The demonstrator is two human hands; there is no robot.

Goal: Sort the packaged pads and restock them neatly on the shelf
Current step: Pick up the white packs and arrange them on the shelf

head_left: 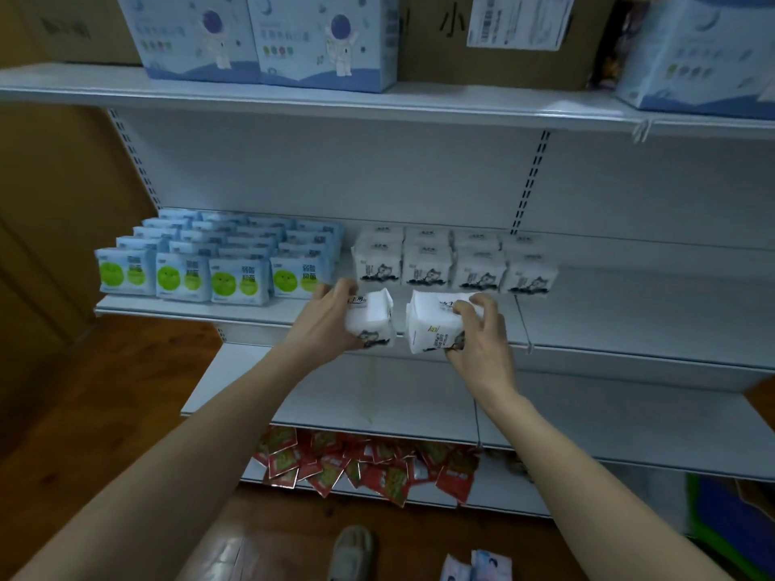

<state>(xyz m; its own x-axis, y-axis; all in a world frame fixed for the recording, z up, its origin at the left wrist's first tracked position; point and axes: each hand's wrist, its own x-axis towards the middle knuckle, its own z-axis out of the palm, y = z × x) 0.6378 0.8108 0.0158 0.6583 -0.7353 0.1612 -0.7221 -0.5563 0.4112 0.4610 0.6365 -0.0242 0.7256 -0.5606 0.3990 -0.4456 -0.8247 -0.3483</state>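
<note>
White packs, one per hand — left hand (325, 325) grips a pack (371, 322), right hand (478, 343) grips another (432, 325), held just in front of the shelf (629, 329). White rows (455, 262) stand at 12 o'clock, green-blue packs (209, 262) at 10 o'clock.

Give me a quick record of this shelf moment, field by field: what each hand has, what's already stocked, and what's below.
left hand: grips one white cat-print pack
right hand: grips a second white pack
middle shelf, left: blue packs with green circles, in rows
middle shelf, centre: white cat-print packs, in rows
bottom shelf: red packets, in a loose heap
top shelf: astronaut boxes
</note>
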